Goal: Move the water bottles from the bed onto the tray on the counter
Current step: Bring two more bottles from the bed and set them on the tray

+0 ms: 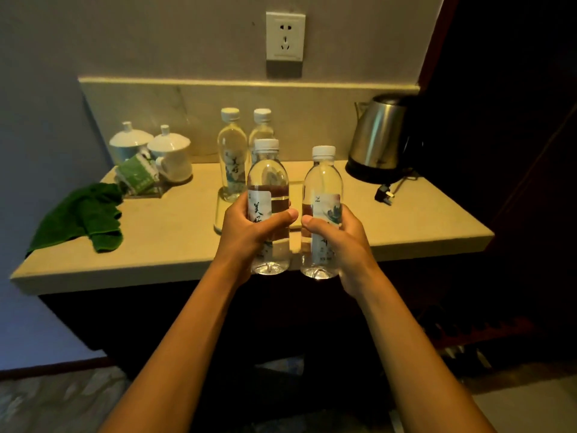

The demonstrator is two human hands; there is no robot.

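Observation:
My left hand (249,232) grips a clear water bottle (268,176) with a white cap, held upright over the counter's front edge. My right hand (337,242) holds a second, similar water bottle (323,182) upright beside it. Two more bottles stand at the back of a pale tray (218,214) on the counter: one bottle (231,151) on the left, the other bottle (261,126) partly hidden behind the one in my left hand. Much of the tray is hidden by my hands and the held bottles.
On the beige counter (175,239) lie a green cloth (81,217) at the left, two lidded white cups (170,154) and green sachets (137,173). A steel kettle (379,139) stands at the right with its plug (384,195) loose. A wall socket (285,37) is above.

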